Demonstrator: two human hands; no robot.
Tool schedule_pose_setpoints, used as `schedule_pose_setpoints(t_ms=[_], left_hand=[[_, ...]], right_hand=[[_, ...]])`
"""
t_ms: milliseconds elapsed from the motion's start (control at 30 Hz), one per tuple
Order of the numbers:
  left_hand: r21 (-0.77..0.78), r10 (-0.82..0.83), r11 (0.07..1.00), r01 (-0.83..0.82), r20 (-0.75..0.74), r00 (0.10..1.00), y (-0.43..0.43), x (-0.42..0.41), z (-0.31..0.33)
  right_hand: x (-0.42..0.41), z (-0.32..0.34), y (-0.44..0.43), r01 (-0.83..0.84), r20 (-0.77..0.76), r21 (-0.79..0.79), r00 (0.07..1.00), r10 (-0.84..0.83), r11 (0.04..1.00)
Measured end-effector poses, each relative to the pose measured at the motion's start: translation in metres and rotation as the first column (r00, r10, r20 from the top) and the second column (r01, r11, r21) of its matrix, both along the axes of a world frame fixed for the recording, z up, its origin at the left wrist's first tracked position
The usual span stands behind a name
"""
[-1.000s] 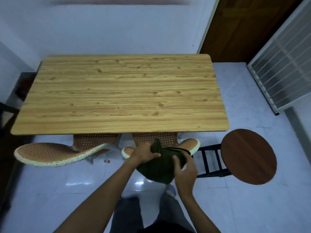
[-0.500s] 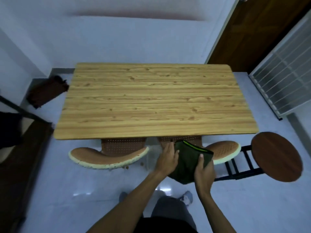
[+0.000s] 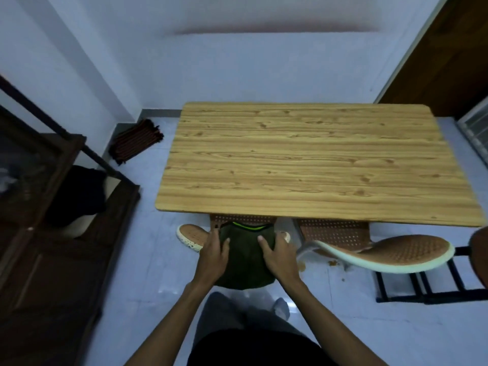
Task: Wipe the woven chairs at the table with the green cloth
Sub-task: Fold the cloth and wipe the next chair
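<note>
The dark green cloth (image 3: 245,256), edged with a bright green stripe, is draped over the backrest of the left woven chair (image 3: 192,234), which is tucked under the wooden table (image 3: 303,167). My left hand (image 3: 213,257) holds the cloth's left side and my right hand (image 3: 280,258) presses on its right side with fingers spread. Most of this backrest is hidden under the cloth. The right woven chair (image 3: 396,250), brown with a pale rim, stands uncovered beside it.
A round brown stool (image 3: 481,249) on a black frame (image 3: 422,286) stands at the right edge. A dark wooden cabinet (image 3: 52,233) fills the left side. A folded striped mat (image 3: 134,143) lies in the far corner. Crumbs dot the glossy floor under the right chair.
Both hands carried the green cloth from the right chair's backrest over to the left chair's backrest. My view swung left, bringing the cabinet into sight.
</note>
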State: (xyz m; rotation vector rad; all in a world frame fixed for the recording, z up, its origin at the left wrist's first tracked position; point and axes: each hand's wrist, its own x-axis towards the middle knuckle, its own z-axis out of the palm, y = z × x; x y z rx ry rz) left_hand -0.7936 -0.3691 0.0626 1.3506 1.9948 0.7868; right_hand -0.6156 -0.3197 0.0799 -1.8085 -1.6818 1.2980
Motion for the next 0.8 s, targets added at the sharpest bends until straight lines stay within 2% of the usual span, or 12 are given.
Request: schedule_pose_setpoints(t_ms=[100, 233, 300, 333, 400, 433, 533, 600, 667, 800], left_hand=[[-0.021, -0.017, 1.0, 0.015, -0.092, 0.996, -0.004, -0.033, -0.001], [-0.056, -0.068, 0.997, 0.058, -0.211, 0.975, 0.003, -0.075, -0.009], [-0.101, -0.134, 0.989, 0.111, -0.262, 0.956, 0.01, -0.096, -0.019], [-0.136, -0.192, 0.978, 0.159, -0.288, 0.938, 0.016, -0.108, -0.024], [-0.213, -0.308, 0.945, 0.249, -0.315, 0.898, 0.026, -0.133, -0.036], [-0.226, -0.355, 0.929, 0.293, -0.325, 0.876, 0.03, -0.141, -0.04], [-0.236, -0.5, 0.862, 0.448, -0.263, 0.825, 0.042, -0.161, -0.05], [-0.233, -0.555, 0.829, 0.508, -0.225, 0.801, 0.053, -0.178, -0.057], [-0.242, -0.599, 0.798, 0.551, -0.227, 0.768, 0.063, -0.191, -0.061], [-0.198, -0.667, 0.745, 0.637, -0.2, 0.717, 0.085, -0.229, -0.065]], right_hand=[[-0.028, -0.004, -0.001, -0.068, 0.005, 0.048, 0.998, 0.067, 0.997], [-0.064, -0.013, 0.004, -0.066, -0.009, 0.043, 0.998, 0.066, 0.997], [-0.082, -0.023, 0.004, -0.107, 0.088, 0.065, 0.991, 0.101, 0.992], [-0.093, -0.03, 0.005, -0.143, 0.19, 0.092, 0.974, 0.123, 0.985], [-0.113, -0.041, 0.004, -0.221, 0.444, 0.157, 0.886, 0.131, 0.963], [-0.12, -0.043, -0.001, -0.25, 0.5, 0.19, 0.857, 0.126, 0.949], [-0.14, -0.056, -0.021, -0.432, 0.478, 0.336, 0.844, 0.244, 0.837], [-0.156, -0.072, -0.034, -0.587, 0.521, 0.369, 0.773, 0.362, 0.721], [-0.17, -0.087, -0.039, -0.659, 0.606, 0.348, 0.701, 0.376, 0.667], [-0.215, -0.093, -0.044, -0.686, 0.728, 0.222, 0.589, 0.351, 0.693]])
